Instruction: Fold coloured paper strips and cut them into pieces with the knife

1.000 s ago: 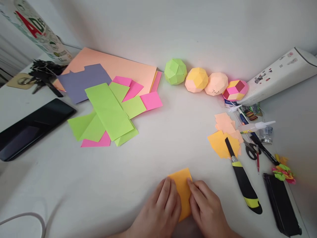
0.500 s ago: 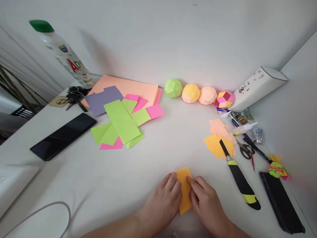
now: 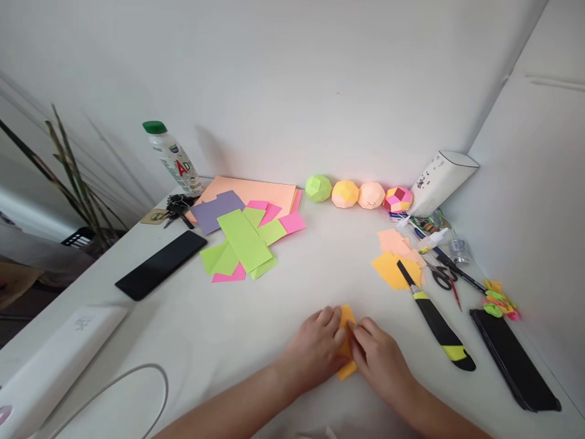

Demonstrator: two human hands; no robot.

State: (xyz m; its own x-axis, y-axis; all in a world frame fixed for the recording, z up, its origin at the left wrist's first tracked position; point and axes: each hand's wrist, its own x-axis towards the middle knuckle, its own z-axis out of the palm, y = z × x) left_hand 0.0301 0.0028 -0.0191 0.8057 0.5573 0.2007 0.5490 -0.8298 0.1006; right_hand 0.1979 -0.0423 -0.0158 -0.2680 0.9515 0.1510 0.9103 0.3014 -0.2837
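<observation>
A folded piece of orange paper (image 3: 348, 371) lies on the white table in front of me. My left hand (image 3: 317, 346), fingers curled, presses on its left side and covers much of it. On the right edge my right hand (image 3: 382, 353) pinches the paper between thumb and fingers. To the right, a black and yellow-green utility knife (image 3: 436, 323) rests with its blade over loose orange paper pieces (image 3: 388, 268). Peach pieces (image 3: 393, 241) lie just behind them.
Green strips (image 3: 244, 239), pink scraps (image 3: 292, 222) and purple paper (image 3: 214, 213) lie left, near a phone (image 3: 162, 264) and a bottle (image 3: 178, 164). Several faceted paper balls (image 3: 319, 188) line the wall. Scissors (image 3: 442, 278), a pen and a black case (image 3: 514, 360) are right.
The view has tilted up and drawn back. My left hand has slid further across the orange paper, covering more of it. My right hand still pinches its right edge.
</observation>
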